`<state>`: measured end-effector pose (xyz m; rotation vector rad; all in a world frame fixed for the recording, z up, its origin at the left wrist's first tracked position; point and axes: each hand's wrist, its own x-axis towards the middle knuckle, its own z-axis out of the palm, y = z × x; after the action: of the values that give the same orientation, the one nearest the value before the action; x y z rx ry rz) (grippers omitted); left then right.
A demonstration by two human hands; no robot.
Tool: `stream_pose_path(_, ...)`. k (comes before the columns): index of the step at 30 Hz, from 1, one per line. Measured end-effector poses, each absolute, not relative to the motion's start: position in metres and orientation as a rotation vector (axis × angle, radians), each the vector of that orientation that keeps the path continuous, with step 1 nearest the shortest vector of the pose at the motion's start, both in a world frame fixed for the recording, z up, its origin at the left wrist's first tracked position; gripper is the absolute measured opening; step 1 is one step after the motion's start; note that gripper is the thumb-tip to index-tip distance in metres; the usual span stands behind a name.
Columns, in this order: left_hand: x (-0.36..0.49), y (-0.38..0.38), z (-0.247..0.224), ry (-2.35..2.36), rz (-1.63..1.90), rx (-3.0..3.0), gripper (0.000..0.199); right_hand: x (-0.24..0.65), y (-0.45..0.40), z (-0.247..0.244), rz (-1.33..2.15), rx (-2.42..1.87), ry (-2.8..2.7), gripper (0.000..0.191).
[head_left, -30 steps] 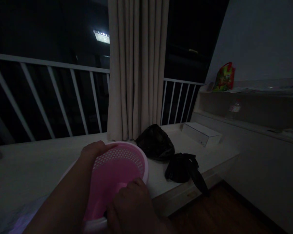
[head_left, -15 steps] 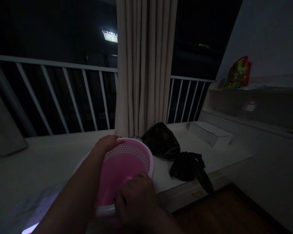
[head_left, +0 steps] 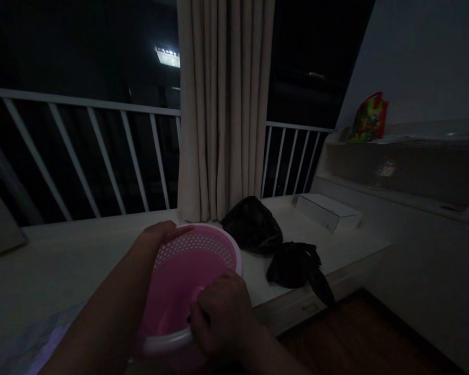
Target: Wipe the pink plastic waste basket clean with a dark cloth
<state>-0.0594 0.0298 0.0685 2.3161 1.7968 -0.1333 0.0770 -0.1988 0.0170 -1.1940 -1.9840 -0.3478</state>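
Note:
A pink plastic basket (head_left: 180, 276) with a pale rim and a band of holes tilts towards me, and I see no contents inside it. My left hand (head_left: 162, 232) is closed over its far left rim, with the fingertips laid along the edge. At the near right side of the basket, my right hand (head_left: 221, 310) is curled into a fist above the rim. A small dark bit shows by its thumb; what it holds is hidden in the dim light.
Right of the basket, a bulky black plastic bag (head_left: 253, 226) and a smaller knotted black bag (head_left: 293, 264) lie on the white ledge (head_left: 336, 258). A flat white box (head_left: 328, 211) sits behind them. A curtain (head_left: 226, 114) hangs before the railing. Shelves hold a red-green packet (head_left: 369, 119) and a bottle (head_left: 385, 169).
The view has turned slightly right, so the background slides left. The left hand and basket sit a little further left in view; the right fist has shifted slightly right relative to the basket.

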Motion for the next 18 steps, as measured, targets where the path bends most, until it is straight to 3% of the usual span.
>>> stream_pose_path(6, -0.060, 0.027, 0.062, 1.787, -0.054, 2.489, 0.082, 0.079, -0.205, 0.025, -0.244, -1.337, -2.041, 0.028)
stream_pose_path(13, -0.059, 0.020, 0.063, 1.775, -0.008, 2.520, 0.078, 0.096, -0.220, 0.052, 0.070, -1.273, -2.273, 0.010)
stream_pose_path(18, -0.058, 0.016, 0.065, 1.780, 0.003, 2.523, 0.077, 0.102, -0.217, 0.050, -0.017, -1.255, -2.360, 0.009)
